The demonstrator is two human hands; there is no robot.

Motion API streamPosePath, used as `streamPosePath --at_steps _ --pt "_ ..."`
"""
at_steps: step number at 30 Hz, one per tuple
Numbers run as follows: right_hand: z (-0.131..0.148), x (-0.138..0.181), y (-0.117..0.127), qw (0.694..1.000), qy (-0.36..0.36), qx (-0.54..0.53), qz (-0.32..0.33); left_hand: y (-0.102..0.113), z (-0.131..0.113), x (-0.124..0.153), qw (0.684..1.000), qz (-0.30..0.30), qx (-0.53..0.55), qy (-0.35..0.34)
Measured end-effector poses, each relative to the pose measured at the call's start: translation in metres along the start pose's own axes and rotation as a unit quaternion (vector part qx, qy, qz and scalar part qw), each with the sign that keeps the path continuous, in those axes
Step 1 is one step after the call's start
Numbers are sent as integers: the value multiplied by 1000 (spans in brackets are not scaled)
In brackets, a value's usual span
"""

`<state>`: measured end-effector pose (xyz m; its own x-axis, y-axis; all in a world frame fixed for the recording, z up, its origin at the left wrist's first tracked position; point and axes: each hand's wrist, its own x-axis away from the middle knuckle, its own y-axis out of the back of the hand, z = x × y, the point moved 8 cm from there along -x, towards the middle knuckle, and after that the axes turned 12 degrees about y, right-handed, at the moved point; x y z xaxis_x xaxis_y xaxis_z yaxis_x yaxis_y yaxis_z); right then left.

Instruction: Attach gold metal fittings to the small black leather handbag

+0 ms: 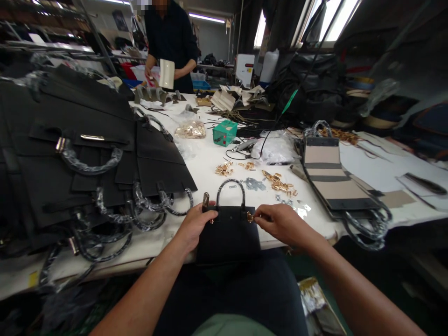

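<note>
A black handbag panel (229, 238) with a wrapped loop handle (231, 182) lies over the table's front edge, close to my lap. My left hand (196, 224) grips its left upper edge, thumb on top, beside an upright gold metal plate (206, 201). At the panel's right upper corner, my right hand (276, 221) pinches a small gold metal fitting (249, 217) near the base of the handle. Just beyond the panel are gold fittings (280, 184) in loose piles and flat grey metal plates (254, 184).
Black bag panels with wrapped handles (94, 161) are heaped at left. A green control box (225, 133) stands mid-table near a bag of gold parts (191, 129) and a white plastic bag (276, 149). Beige-lined panels (322, 172) lie at right. Across the table stands another person (171, 42).
</note>
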<state>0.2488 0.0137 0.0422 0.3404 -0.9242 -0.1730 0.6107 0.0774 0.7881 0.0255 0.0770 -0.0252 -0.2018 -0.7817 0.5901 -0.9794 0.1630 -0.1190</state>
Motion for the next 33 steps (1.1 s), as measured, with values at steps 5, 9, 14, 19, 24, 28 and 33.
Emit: streamPosePath --at_steps 5,9,14,19,24,28,33 --pt "7 -8 -24 998 55 4 -35 -7 11 4 992 71 77 64" --pt "8 -18 -38 998 47 -13 -29 -14 14 6 980 125 131 80" --pt "3 -24 -42 997 35 -75 -4 -16 23 2 968 174 148 99" --pt "-2 -27 -43 994 23 -102 0 -14 26 0 963 190 158 104" --pt "7 -27 -47 999 34 -36 -13 -13 24 -1 962 187 176 97" --pt "16 -26 -56 997 56 55 -1 -15 26 -2 961 188 174 102" --pt "17 -25 -62 996 66 68 1 -15 26 -1 962 195 167 93"
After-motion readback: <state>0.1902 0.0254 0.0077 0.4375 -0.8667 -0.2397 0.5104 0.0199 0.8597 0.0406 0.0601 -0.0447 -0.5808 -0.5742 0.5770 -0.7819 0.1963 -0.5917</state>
